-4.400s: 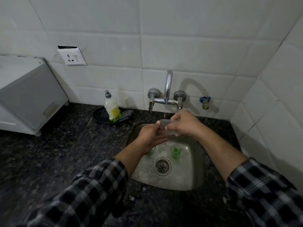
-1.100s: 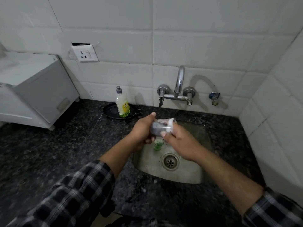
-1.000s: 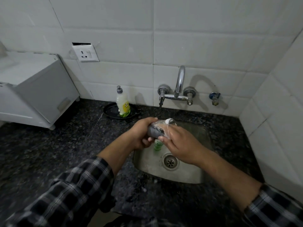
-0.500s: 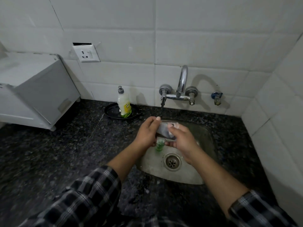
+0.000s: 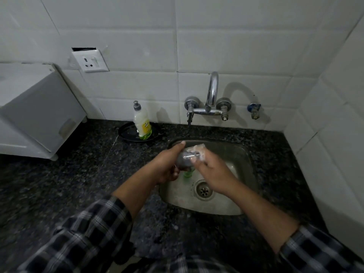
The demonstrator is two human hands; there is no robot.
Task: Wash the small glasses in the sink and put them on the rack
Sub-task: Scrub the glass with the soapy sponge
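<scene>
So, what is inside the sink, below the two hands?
A green small glass sits on the sink floor beside the drain; only part of it shows. The left hand and right hand, holding a clear glass, cover the rest.

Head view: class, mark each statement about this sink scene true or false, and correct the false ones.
1. The left hand and right hand both hold one small glass over the sink. True.
2. The soap bottle lies inside the sink. False: it stands upright on a black dish on the counter.
3. A green glass sits in the sink below the hands. True.
4. The wall socket is right of the tap. False: it is left of it.
</scene>
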